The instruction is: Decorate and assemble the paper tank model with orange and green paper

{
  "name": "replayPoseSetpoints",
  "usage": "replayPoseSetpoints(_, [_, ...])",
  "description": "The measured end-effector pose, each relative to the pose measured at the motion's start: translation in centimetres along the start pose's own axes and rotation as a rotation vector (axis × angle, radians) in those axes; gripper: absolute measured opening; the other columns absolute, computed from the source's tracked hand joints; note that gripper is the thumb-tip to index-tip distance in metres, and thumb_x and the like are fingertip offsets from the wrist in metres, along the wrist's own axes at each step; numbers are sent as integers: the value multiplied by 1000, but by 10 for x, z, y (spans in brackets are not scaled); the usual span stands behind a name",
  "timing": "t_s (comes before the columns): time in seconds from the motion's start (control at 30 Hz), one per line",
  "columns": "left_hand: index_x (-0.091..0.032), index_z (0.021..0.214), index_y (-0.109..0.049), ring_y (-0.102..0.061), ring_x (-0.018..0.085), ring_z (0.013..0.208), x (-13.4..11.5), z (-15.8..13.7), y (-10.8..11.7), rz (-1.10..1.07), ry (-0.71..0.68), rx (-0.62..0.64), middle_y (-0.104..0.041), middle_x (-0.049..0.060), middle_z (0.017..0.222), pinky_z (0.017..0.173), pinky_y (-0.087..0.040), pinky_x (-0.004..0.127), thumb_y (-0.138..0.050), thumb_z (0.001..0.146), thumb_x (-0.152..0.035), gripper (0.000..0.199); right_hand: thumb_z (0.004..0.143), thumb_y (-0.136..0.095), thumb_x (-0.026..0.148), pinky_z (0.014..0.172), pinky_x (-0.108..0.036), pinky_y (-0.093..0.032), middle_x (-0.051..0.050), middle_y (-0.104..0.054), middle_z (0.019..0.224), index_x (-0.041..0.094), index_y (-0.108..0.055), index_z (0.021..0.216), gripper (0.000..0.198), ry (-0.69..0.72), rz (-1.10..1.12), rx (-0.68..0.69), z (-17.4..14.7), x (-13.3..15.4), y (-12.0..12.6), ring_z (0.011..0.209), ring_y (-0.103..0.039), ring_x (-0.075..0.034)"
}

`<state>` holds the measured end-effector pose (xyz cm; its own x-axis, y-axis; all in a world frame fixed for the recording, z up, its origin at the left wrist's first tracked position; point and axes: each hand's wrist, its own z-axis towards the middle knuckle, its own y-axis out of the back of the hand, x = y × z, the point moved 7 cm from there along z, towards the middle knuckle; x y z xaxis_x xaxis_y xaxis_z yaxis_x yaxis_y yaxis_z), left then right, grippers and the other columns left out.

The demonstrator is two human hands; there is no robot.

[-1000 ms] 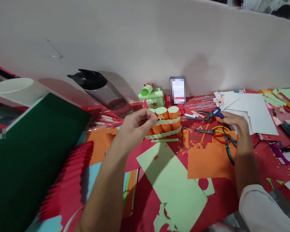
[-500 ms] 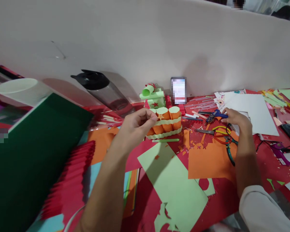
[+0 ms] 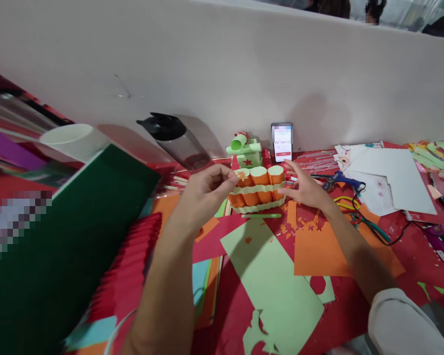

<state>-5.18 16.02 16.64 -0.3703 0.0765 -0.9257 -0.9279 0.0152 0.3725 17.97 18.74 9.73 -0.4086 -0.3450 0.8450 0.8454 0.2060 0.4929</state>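
Observation:
My left hand (image 3: 212, 190) pinches a small orange paper star (image 3: 242, 176) between thumb and forefinger, at the left end of an orange paper craft (image 3: 262, 180). That craft is a row of orange rolls with pale green tops, wrapped by wavy pale green strips. At its right end, my right hand (image 3: 306, 187) has its fingers apart, with the fingertips close to the rolls; whether they touch is hard to tell. Just behind stands a green and red paper tank (image 3: 247, 154) with a red star. To the right lies a blue glue gun (image 3: 342, 181).
A phone (image 3: 282, 143) leans on the wall. A grey bottle (image 3: 185, 145) tilts at the back left, near a dark green board (image 3: 74, 236). Pale green paper (image 3: 270, 276), orange paper (image 3: 318, 251), pliers (image 3: 373, 229) and white sheets (image 3: 407, 172) cover the red table.
My right hand has left the glue gun and moved left to the orange craft, fingers spread. My left hand, with the star, has shifted slightly left relative to the craft. The view has turned a little left.

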Motion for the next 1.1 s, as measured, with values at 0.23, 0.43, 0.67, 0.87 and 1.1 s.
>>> replayPoseSetpoints(0.23, [-22, 76, -59, -47, 15, 63, -1, -1, 7, 59, -26, -2, -55, 0, 70, 58, -38, 28, -65, 78, -34, 14, 88, -75, 32, 118, -47, -47, -10, -60, 152, 27, -47, 154, 72, -5, 107, -82, 2, -7, -22, 140, -58, -28])
replayPoseSetpoints(0.43, [-22, 75, -58, -46, 14, 62, 0, -1, 7, 50, -40, 3, -53, 0, 70, 56, -37, 27, -64, 77, -32, 12, 86, -76, 38, 107, -43, -54, -11, -68, 134, 22, -60, 134, 53, 30, 136, -97, 2, 0, -21, 122, -66, -27])
replayPoseSetpoints(0.67, [-22, 75, -57, -49, 15, 63, -4, -3, 6, 69, -41, 36, -55, 0, 71, 56, -39, 27, -64, 78, -34, 15, 87, -73, 36, 94, -37, -57, -6, -72, 115, 23, -57, 122, 41, 47, 164, -84, -2, 10, -29, 106, -70, -24])
replayPoseSetpoints(0.87, [-22, 75, -58, -49, 16, 62, -4, -6, 9, 166, -38, 49, -54, 0, 69, 58, -39, 29, -63, 80, -39, 18, 85, -76, 35, 94, -43, -56, -7, -73, 118, 27, -61, 124, 42, 133, -50, -158, -8, 37, -14, 104, -69, -28])
replayPoseSetpoints(1.1, [-23, 74, -58, -53, 18, 59, -4, -11, 14, 356, 14, 26, -58, 0, 65, 56, -37, 29, -58, 82, -35, 15, 90, -70, 22, 96, -48, -51, -9, -72, 121, 28, -60, 132, 44, 394, -348, -118, -15, 63, -13, 110, -65, -32])
